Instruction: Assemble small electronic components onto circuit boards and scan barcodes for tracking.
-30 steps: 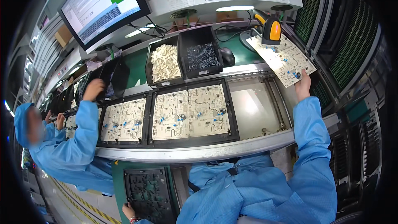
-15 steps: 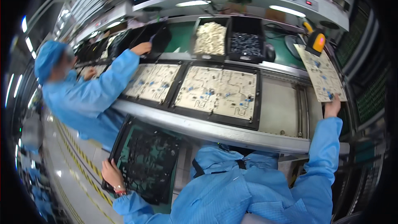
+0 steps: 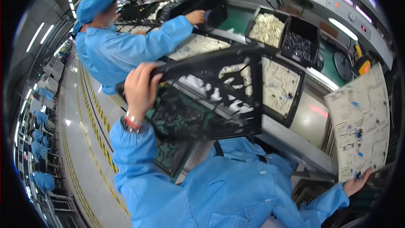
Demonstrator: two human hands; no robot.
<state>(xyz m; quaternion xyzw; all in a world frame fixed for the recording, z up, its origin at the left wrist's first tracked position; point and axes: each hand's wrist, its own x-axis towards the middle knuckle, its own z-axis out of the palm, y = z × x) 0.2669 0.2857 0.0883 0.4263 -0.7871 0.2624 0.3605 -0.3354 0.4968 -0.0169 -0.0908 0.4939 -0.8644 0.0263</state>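
My left hand grips the left end of a black carrier frame with irregular cutouts, held up and tilted in front of the work line. Boards and the line's rail show through its openings. At the right, my right hand holds the lower edge of a cream circuit board with blue and dark components, which stands steeply tilted. Beneath the raised frame, a second dark frame lies low on a green surface. Another cream board sits in a black frame on the line.
A bin of cream parts and a bin of dark parts stand behind the line. A yellow-and-black handheld scanner is just beyond my right-hand board. To the left, a co-worker in blue reaches over the line.
My left hand has lifted the black frame up from the low green surface, toward the line. My right hand has brought the circuit board nearer, away from the scanner. The view has turned left.
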